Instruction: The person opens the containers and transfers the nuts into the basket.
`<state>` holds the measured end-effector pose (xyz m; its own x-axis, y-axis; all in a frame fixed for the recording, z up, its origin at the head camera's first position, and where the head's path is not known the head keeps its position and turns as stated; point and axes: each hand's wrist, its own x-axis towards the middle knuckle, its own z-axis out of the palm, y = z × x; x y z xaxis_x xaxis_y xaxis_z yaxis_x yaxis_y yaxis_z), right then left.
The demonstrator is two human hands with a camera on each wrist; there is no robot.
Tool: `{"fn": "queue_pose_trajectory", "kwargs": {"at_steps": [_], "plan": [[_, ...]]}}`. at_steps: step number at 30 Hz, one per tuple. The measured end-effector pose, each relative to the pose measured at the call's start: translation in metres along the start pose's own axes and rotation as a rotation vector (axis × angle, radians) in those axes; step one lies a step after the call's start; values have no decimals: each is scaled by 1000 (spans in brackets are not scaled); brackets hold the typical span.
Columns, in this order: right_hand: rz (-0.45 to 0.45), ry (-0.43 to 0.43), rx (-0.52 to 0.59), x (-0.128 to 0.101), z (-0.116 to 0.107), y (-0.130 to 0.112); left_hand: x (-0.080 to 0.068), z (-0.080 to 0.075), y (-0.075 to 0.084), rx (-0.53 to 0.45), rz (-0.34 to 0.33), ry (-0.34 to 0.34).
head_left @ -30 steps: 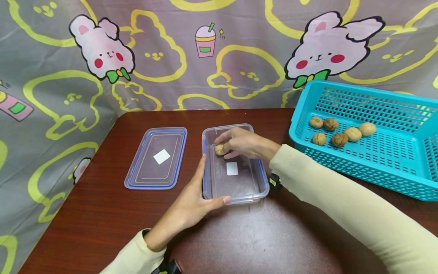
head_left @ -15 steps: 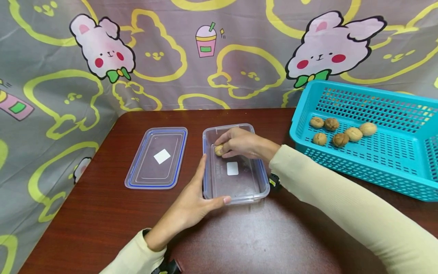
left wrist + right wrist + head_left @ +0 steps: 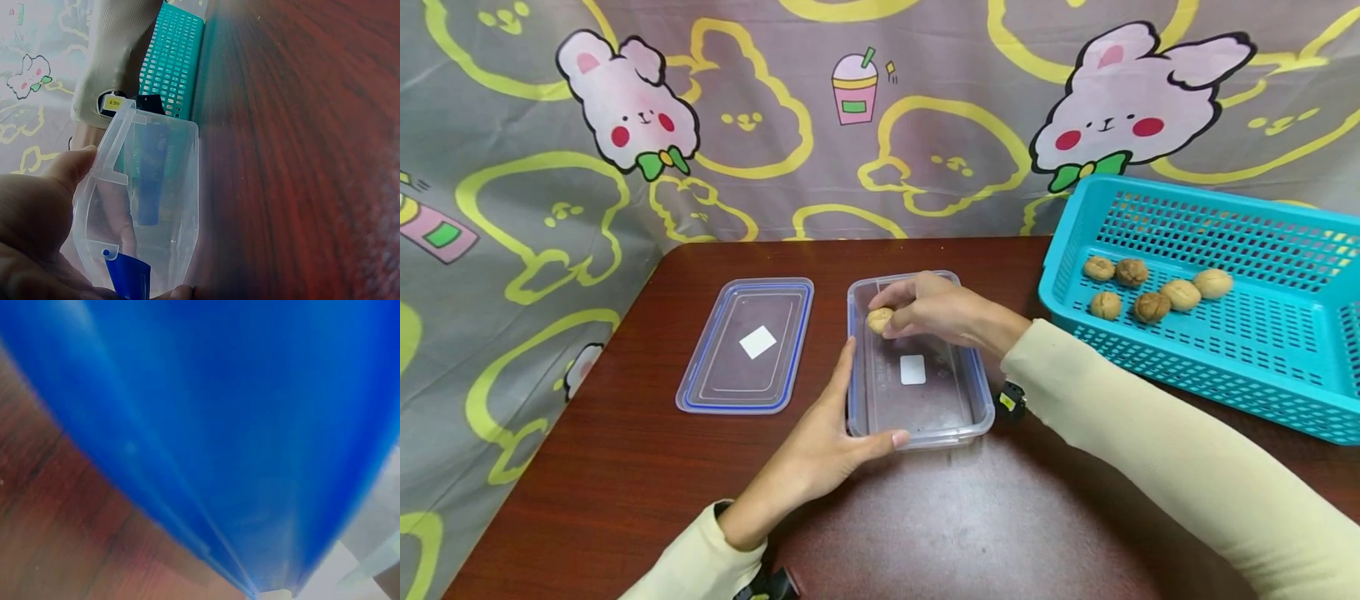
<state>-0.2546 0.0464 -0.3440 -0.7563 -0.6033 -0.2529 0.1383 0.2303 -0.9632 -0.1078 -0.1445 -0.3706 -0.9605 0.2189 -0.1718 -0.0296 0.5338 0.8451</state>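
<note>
A walnut (image 3: 880, 319) is pinched in the grip of the right hand (image 3: 936, 310), fingers curled round it, just above the far end of the clear plastic container (image 3: 925, 417). The container is steadied at its near left corner by the left hand (image 3: 820, 442), whose fingers lie straight along the wall with the thumb on the front rim. Its lid (image 3: 747, 346) lies just beside it on the counter (image 3: 925, 533). Six more walnuts (image 3: 1150, 307) are seen in the teal basket (image 3: 1225, 367) on the right.
</note>
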Motion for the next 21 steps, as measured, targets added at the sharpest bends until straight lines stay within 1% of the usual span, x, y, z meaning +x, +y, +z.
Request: {"fn": "queue_pose_trajectory", "kwargs": {"at_steps": [6,12,17,21], "plan": [[-51,15,-71,-6,-2,-5,1,1,1,10,-3,-1],[-75,69,-119,-14,-4,-9,1,1,0,4,-4,2],[-103,121,-76,-21,-6,-11,1,2,-1,1,-2,4],[-145,146,6,-31,-7,-15,1,2,-1,-9,6,6]]}}
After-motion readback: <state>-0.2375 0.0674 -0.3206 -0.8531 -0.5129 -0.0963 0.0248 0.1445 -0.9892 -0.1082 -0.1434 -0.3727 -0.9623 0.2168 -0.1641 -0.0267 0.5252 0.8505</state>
